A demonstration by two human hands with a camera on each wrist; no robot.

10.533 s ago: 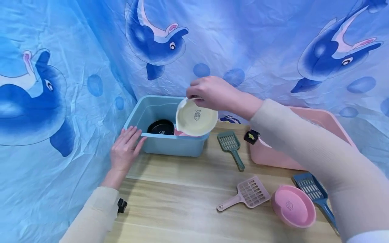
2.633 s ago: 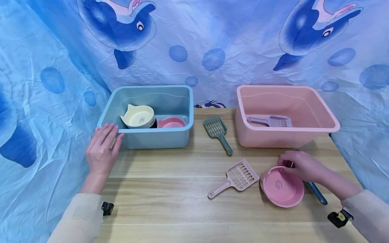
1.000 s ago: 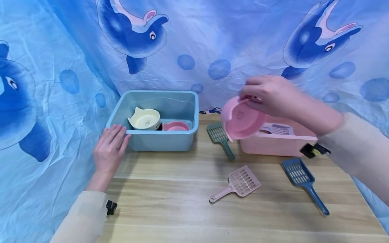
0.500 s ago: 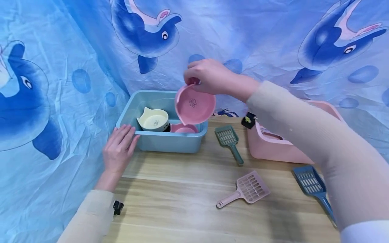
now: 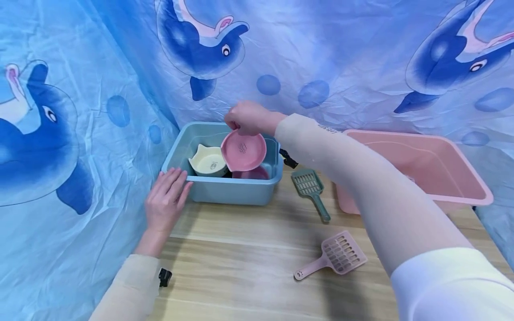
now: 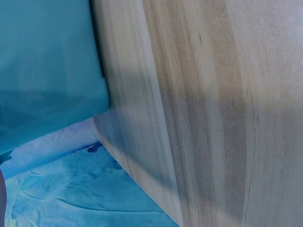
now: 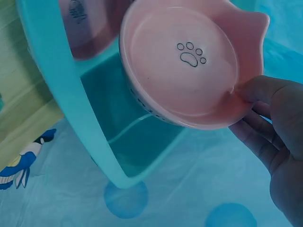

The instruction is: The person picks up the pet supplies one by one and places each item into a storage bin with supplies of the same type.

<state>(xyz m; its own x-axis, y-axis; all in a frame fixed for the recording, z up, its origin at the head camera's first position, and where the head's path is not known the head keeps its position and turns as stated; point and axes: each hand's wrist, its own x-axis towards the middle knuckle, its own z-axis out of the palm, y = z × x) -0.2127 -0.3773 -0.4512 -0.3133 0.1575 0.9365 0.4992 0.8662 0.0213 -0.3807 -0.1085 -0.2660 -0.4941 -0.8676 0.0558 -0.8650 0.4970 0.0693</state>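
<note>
My right hand (image 5: 246,117) pinches the rim of a pink cat-eared bowl (image 5: 244,151), which hangs tilted at the opening of the blue bin (image 5: 230,191). In the right wrist view, the thumb of the right hand (image 7: 279,127) lies inside that bowl (image 7: 189,71), which has a paw print on its bottom. Inside the bin are a cream bowl (image 5: 209,161), a second pink bowl (image 5: 259,173) partly covered by the held one, and a sliver of something black. My left hand (image 5: 166,200) rests on the bin's front left rim, fingers extended over it.
A pink bin (image 5: 466,178) stands to the right, partly behind my right arm. On the wooden table (image 5: 241,267) lie a green slotted litter scoop (image 5: 313,194) and a pink litter scoop (image 5: 341,254). A blue dolphin-print sheet (image 5: 281,53) hangs behind.
The cream bowl, earlier in my right hand, now sits in the blue bin. My right hand has lifted the pink bowl off the table and carried it left. The left hand stays on the rim.
</note>
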